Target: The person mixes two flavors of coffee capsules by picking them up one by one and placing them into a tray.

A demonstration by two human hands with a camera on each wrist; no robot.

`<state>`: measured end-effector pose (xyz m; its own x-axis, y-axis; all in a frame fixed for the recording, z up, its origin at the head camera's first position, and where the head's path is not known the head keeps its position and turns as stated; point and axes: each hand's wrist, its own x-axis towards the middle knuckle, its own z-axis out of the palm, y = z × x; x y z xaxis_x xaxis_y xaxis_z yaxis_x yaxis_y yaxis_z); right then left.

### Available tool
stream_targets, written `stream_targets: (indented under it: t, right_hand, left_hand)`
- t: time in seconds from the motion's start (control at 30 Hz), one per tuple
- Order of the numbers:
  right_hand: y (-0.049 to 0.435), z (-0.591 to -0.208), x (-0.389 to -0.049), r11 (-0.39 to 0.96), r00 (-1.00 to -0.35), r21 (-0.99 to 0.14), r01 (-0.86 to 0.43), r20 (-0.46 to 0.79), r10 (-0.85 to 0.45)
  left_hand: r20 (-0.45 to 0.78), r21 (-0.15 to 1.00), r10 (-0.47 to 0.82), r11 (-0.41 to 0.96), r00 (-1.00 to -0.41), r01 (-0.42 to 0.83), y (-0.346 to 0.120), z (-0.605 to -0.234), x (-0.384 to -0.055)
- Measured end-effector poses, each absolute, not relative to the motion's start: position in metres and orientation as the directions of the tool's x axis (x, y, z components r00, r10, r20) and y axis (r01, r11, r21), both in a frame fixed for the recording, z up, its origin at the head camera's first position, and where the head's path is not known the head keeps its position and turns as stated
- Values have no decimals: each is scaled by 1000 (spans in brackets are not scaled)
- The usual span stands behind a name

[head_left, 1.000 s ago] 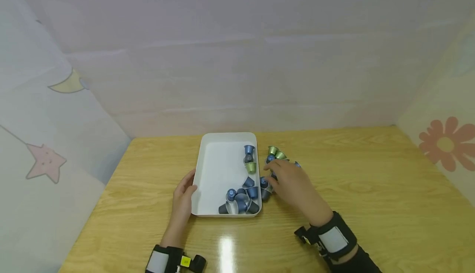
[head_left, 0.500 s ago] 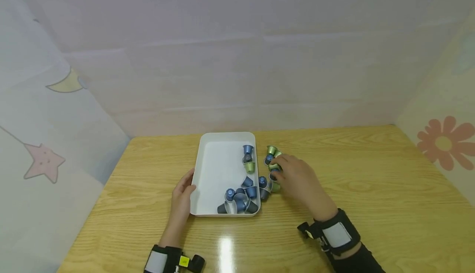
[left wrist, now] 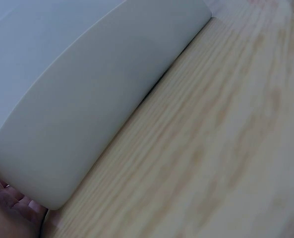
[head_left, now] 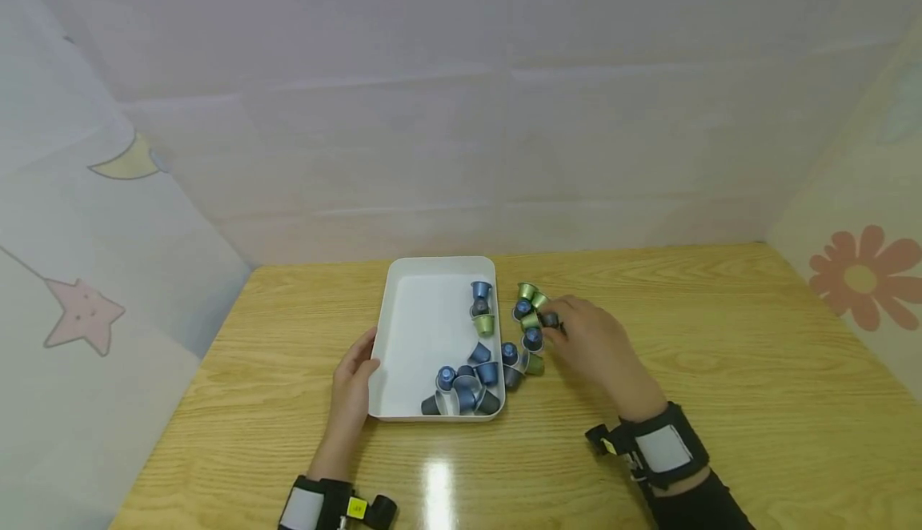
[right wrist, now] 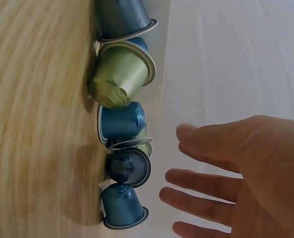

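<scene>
My left hand grips the left side of a white tray, thumb at its rim. In the left wrist view, some of its fingers show beside the tray's lower corner. Blue, dark and green coffee capsules lie in the tray, including a green capsule along its right wall. To the right of the tray, my right hand hovers over loose capsules, fingers spread and holding nothing in the right wrist view. Its fingertips come close to a dark capsule; a blue capsule lies below in the row.
Loose capsules form a cluster along the tray's right side, with a green capsule near its front and another green capsule at the back. The wooden table meets a pale sheet behind.
My right hand has drawn back to the right and its fingers have spread, uncovering several capsules beside the tray. My left hand stays on the tray.
</scene>
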<state>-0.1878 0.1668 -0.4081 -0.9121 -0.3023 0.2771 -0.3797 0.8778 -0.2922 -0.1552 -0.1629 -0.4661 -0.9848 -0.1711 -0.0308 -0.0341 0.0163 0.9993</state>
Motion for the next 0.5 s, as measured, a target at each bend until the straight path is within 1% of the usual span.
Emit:
stream_targets:
  t: [0.5]
  right_hand:
    - [184, -411, -192, 892, -930, -295, -341, 242, -276]
  left_hand:
    - [-28, 999, -171, 32, -985, -33, -164, -470, -157]
